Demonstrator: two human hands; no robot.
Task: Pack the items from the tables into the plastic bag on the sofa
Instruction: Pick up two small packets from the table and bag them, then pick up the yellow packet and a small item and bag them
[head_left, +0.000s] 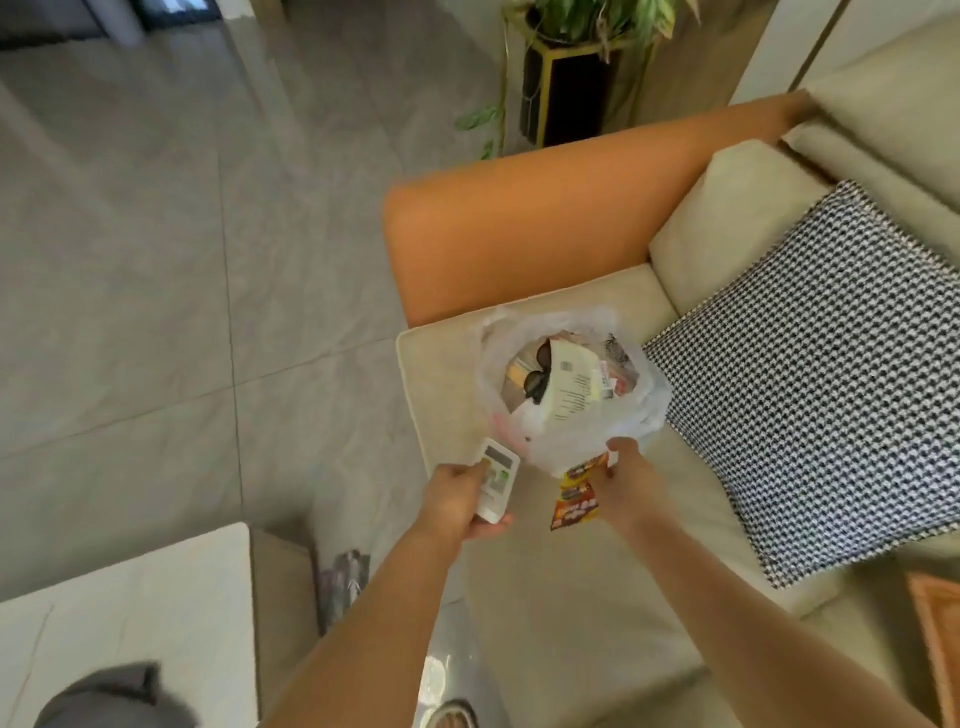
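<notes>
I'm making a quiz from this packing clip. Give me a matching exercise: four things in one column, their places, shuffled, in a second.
Things:
1. remote control
2. snack packet
3. sunglasses
4. checked cushion

Places:
A. inside the plastic bag
B. in the right hand
C. against the sofa back
D. in the left hand

Pairs: 1-D, 2-B, 3-A, 4-C

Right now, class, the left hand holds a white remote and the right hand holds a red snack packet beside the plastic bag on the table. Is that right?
Not quite. The head view shows the plastic bag on the sofa, not a table. The left hand does hold the white remote, the right hand the red snack packet.
</notes>
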